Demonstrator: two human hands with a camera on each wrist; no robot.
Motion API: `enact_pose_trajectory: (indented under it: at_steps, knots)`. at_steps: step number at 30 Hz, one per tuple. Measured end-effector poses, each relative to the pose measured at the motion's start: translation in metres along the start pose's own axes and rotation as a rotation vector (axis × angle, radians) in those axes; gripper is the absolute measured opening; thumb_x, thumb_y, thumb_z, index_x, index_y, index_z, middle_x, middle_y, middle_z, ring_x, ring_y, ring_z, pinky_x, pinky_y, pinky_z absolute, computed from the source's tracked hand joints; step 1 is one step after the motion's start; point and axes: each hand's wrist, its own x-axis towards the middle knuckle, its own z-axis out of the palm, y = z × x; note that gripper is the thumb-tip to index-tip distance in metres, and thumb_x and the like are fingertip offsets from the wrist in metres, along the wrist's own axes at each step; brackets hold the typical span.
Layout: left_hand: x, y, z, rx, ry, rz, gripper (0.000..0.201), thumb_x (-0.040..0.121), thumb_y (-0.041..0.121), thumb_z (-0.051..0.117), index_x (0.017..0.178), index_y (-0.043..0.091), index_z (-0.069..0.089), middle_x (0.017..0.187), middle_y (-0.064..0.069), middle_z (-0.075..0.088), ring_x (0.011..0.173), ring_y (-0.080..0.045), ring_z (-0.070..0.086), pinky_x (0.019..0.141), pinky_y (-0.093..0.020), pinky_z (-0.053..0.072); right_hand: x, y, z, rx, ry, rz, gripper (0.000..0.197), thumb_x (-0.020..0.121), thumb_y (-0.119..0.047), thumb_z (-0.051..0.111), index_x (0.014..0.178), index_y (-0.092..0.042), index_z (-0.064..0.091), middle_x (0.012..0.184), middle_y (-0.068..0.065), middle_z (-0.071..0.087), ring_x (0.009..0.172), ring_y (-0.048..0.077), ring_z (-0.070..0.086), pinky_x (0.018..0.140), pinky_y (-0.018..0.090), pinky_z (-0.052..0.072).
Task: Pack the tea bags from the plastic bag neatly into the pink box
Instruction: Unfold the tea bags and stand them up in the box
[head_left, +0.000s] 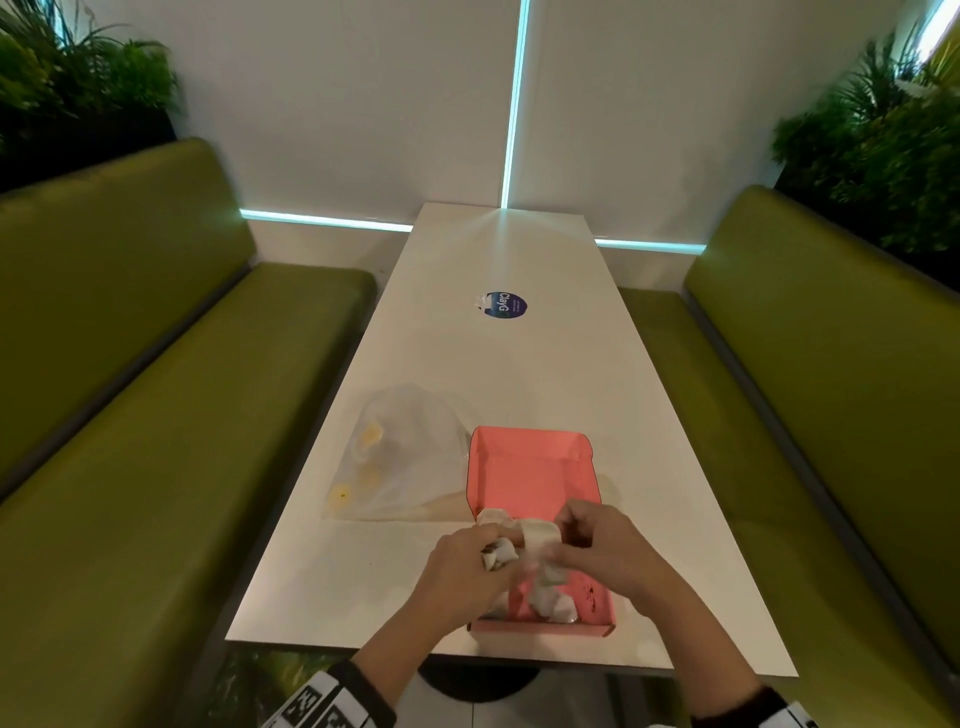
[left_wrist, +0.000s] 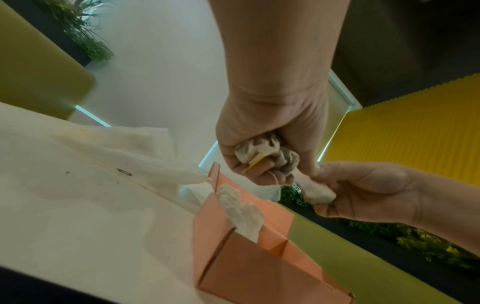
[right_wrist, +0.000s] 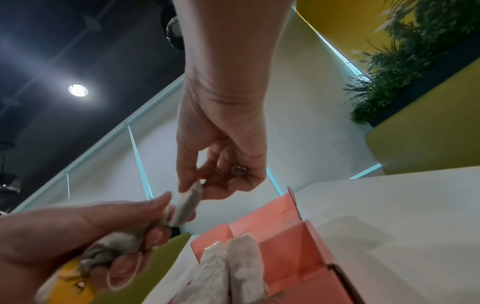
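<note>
The open pink box lies on the white table, with a few white tea bags at its near end. Left of it lies the clear plastic bag, yellow tags showing inside. Over the box's near half, my left hand grips a crumpled bunch of tea bags with a yellow tag. My right hand pinches one tea bag that still reaches into the left hand's bunch. The boxed tea bags stand against the pink box wall.
A round blue sticker is stuck on the table farther back. Green benches run along both long sides of the table. Plants stand behind the bench backs. A white wall closes the far end.
</note>
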Motion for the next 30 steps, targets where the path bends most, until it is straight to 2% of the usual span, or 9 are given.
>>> enact_pose_trajectory:
  at_steps: [3, 7, 11, 12, 15, 16, 21, 25, 30]
  knots:
    - [0.003, 0.004, 0.003, -0.043, 0.013, 0.012, 0.032, 0.084, 0.034, 0.066, 0.062, 0.020, 0.048, 0.061, 0.006, 0.044, 0.056, -0.009, 0.041, 0.060, -0.026, 0.038, -0.003, -0.006, -0.001, 0.174, -0.018, -0.004, 0.017, 0.078, -0.005, 0.071, 0.085, -0.010, 0.057, 0.067, 0.005, 0.058, 0.064, 0.012, 0.051, 0.064, 0.025, 0.044]
    - [0.006, 0.003, 0.001, -0.095, 0.012, 0.031, 0.030, 0.082, 0.032, 0.068, 0.063, 0.017, 0.051, 0.056, 0.009, 0.042, 0.053, -0.007, 0.040, 0.058, -0.030, 0.042, -0.005, -0.009, -0.006, 0.111, -0.032, -0.040, 0.023, 0.081, -0.013, 0.070, 0.096, -0.029, 0.062, 0.074, 0.004, 0.062, 0.068, 0.010, 0.054, 0.067, 0.021, 0.047]
    - [0.004, 0.003, -0.001, 0.017, 0.009, 0.106, 0.016, 0.083, 0.033, 0.067, 0.074, 0.022, 0.061, 0.062, 0.013, 0.050, 0.056, -0.003, 0.045, 0.057, -0.017, 0.036, -0.003, -0.021, -0.009, -0.114, -0.005, -0.121, 0.015, 0.083, -0.010, 0.068, 0.078, -0.024, 0.068, 0.075, -0.007, 0.066, 0.066, 0.001, 0.054, 0.063, 0.012, 0.046]
    - [0.004, 0.003, -0.002, -0.004, 0.025, 0.103, 0.008, 0.082, 0.033, 0.069, 0.082, 0.026, 0.065, 0.069, 0.014, 0.056, 0.063, -0.001, 0.051, 0.060, -0.015, 0.039, -0.001, -0.022, -0.010, -0.132, 0.096, -0.134, 0.014, 0.082, -0.008, 0.068, 0.077, -0.021, 0.070, 0.073, -0.009, 0.065, 0.063, 0.001, 0.054, 0.062, 0.010, 0.044]
    - [0.003, -0.001, -0.009, -0.116, 0.106, 0.066, 0.030, 0.078, 0.033, 0.074, 0.107, 0.031, 0.065, 0.090, 0.019, 0.062, 0.084, 0.000, 0.060, 0.072, -0.009, 0.046, 0.005, -0.019, -0.016, -0.034, 0.645, -0.147, 0.007, 0.081, -0.009, 0.071, 0.078, -0.016, 0.072, 0.077, -0.005, 0.067, 0.060, 0.005, 0.054, 0.060, 0.009, 0.040]
    - [0.003, -0.003, -0.012, -0.119, 0.130, 0.056, 0.033, 0.078, 0.033, 0.074, 0.109, 0.030, 0.064, 0.092, 0.020, 0.062, 0.085, 0.001, 0.060, 0.072, -0.007, 0.045, 0.004, -0.018, -0.018, 0.000, 0.706, -0.160, 0.009, 0.080, -0.010, 0.072, 0.076, -0.018, 0.071, 0.080, -0.003, 0.067, 0.061, 0.006, 0.055, 0.060, 0.010, 0.040]
    - [0.003, -0.017, -0.019, -0.016, 0.180, -0.020, 0.033, 0.076, 0.037, 0.074, 0.106, 0.032, 0.062, 0.090, 0.018, 0.062, 0.081, 0.002, 0.058, 0.071, -0.012, 0.046, -0.007, -0.020, -0.016, 0.047, -0.034, 0.024, 0.014, 0.076, -0.002, 0.074, 0.075, -0.016, 0.074, 0.078, 0.003, 0.072, 0.071, 0.007, 0.066, 0.066, 0.013, 0.051]
    - [0.001, -0.024, -0.017, 0.055, 0.171, -0.094, 0.033, 0.079, 0.039, 0.071, 0.109, 0.031, 0.058, 0.086, 0.016, 0.060, 0.082, -0.006, 0.060, 0.073, -0.020, 0.048, -0.002, -0.008, -0.011, 0.001, 0.180, 0.069, 0.013, 0.077, 0.000, 0.071, 0.073, -0.013, 0.071, 0.078, 0.010, 0.071, 0.072, 0.020, 0.070, 0.071, 0.025, 0.058]
    - [-0.001, -0.033, -0.010, 0.096, 0.125, -0.173, 0.062, 0.079, 0.031, 0.071, 0.130, 0.027, 0.035, 0.078, 0.009, 0.056, 0.075, -0.012, 0.057, 0.066, -0.022, 0.043, 0.007, 0.007, 0.006, -0.172, 0.188, 0.054, 0.015, 0.079, -0.007, 0.071, 0.071, -0.020, 0.067, 0.076, 0.004, 0.071, 0.075, 0.017, 0.069, 0.076, 0.026, 0.056]
